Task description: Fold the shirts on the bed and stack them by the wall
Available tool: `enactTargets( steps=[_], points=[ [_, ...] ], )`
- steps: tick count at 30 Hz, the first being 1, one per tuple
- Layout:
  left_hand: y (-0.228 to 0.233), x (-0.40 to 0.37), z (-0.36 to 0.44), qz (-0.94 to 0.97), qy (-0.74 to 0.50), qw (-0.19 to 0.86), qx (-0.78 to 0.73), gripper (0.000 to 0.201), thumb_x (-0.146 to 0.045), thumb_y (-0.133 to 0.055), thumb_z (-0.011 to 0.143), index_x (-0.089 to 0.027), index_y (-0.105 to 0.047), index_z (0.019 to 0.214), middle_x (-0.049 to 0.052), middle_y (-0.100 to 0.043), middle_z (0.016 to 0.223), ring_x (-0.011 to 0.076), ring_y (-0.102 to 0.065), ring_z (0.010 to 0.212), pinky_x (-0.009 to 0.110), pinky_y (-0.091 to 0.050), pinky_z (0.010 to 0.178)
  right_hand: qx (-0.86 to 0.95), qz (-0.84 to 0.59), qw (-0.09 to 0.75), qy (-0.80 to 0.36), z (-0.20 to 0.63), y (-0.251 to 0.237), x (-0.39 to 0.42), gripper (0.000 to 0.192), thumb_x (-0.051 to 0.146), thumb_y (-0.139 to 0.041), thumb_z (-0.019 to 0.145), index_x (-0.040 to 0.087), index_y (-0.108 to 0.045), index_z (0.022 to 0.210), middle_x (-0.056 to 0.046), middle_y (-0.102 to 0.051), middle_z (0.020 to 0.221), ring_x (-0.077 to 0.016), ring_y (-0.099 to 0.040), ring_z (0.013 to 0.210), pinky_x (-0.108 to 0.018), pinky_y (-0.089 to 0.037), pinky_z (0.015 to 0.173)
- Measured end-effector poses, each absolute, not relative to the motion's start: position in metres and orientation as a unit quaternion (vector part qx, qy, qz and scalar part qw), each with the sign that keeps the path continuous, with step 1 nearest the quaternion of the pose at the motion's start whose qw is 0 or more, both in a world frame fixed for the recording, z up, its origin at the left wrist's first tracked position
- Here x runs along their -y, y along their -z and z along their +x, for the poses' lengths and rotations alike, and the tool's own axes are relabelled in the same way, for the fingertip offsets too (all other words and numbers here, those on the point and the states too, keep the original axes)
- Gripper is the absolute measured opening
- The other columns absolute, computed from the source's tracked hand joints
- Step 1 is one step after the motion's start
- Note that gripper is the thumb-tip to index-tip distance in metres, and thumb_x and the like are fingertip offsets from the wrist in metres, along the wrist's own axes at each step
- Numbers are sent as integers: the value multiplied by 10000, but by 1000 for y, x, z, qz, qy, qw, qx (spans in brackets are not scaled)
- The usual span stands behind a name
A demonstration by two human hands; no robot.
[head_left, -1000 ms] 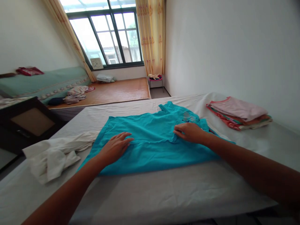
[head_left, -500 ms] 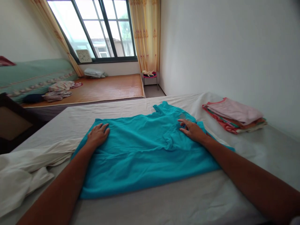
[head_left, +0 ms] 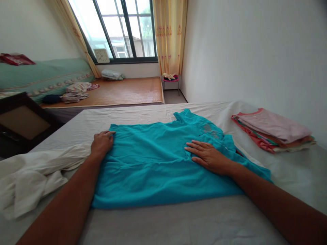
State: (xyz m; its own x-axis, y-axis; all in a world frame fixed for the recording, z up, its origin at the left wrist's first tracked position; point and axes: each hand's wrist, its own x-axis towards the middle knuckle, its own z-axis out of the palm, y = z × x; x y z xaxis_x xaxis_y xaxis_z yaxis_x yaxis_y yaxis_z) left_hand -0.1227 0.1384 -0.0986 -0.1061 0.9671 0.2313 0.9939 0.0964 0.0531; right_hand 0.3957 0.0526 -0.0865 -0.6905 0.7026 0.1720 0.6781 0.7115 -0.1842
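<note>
text: none legible | teal shirt [head_left: 158,160], far right chest: faint grey print, too blurred to read | clock [head_left: 101,55] on far windowsill: dial numerals too small

The shirt [head_left: 153,160] is teal, with a faint grey print near its collar. It lies spread nearly flat on the bed's white sheet, collar at the far side, hem toward the near edge. Light wrinkles cross its middle, and the right sleeve bunches slightly.
</note>
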Motion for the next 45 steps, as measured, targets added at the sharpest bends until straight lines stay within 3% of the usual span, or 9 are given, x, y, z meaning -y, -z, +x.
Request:
enactTargets(
  steps=[7,10,15,25,29,33,38,42,45],
  points=[
    [93,-133,-134,-631,133,70,761,466,-165,-455,762,-243,-727,1132,70,-677,1198,288,-615,1083,407,-460,987,903,-415,109,-38,397,90,-54,504,480,-351,1004,291,-447,1461,-23,-435,1512,-255,-341,1420,-483,-301,1152],
    [98,-135,-131,-653,127,80,742,434,-264,-421,854,-214,-697,1186,93,-656,1236,287,-569,1169,424,-405,1055,910,-406,80,-32,393,78,-57,506,482,-367,995,272,-478,1441,-51,-453,1499,-280,-387,1389,-490,-347,1112],
    [105,-138,-124,-673,108,72,728,548,-468,-331,928,-202,-608,1318,118,-561,1382,322,-474,1285,473,-378,1075,901,-423,78,-62,390,54,-118,463,435,-292,1016,258,-626,1284,-66,-660,1269,-234,-581,1199,-387,-437,1025],
    [104,-135,-123,-661,117,66,738,503,-438,-335,934,-250,-615,1307,80,-574,1378,312,-486,1275,470,-407,1046,793,-607,31,-51,412,104,-269,620,558,-253,980,252,-349,1510,-67,-280,1592,-277,-257,1456,-522,-207,1166],
    [106,-143,-126,-648,120,64,749,491,-421,-354,928,-238,-611,1304,86,-563,1391,297,-483,1285,443,-384,1062,747,-658,85,-41,424,108,-299,559,486,-383,968,217,-427,1455,-120,-420,1516,-298,-367,1393,-522,-301,1114],
    [96,-167,-130,-613,87,42,784,612,-401,-386,907,-72,-464,1417,185,-518,1422,313,-464,1316,436,-329,1097,737,-663,114,-63,418,98,-322,586,408,-608,868,122,-515,1372,-155,-637,1281,-281,-593,1152,-367,-456,965],
    [76,-205,-135,-623,39,0,781,598,-386,-457,860,-112,-512,1389,146,-574,1377,301,-503,1293,394,-366,1070,720,-676,73,-141,417,74,-342,320,401,-725,759,135,-733,938,-83,-737,902,-229,-669,850,-275,-493,728],
    [73,-226,-145,-661,25,-3,750,479,-359,-533,787,-218,-669,1225,59,-683,1225,276,-576,1199,329,-428,1005,697,-692,179,-61,432,67,-351,306,355,-698,770,159,-716,1004,-78,-724,978,-232,-654,905,-284,-489,771],
    [73,-233,-153,-665,29,-27,746,427,-383,-555,763,-217,-712,1124,51,-721,1104,249,-646,1045,287,-487,885,691,-694,194,-56,435,74,-349,306,300,-672,781,154,-692,1049,-100,-709,1055,-238,-640,974,-293,-480,842]
  ],
)
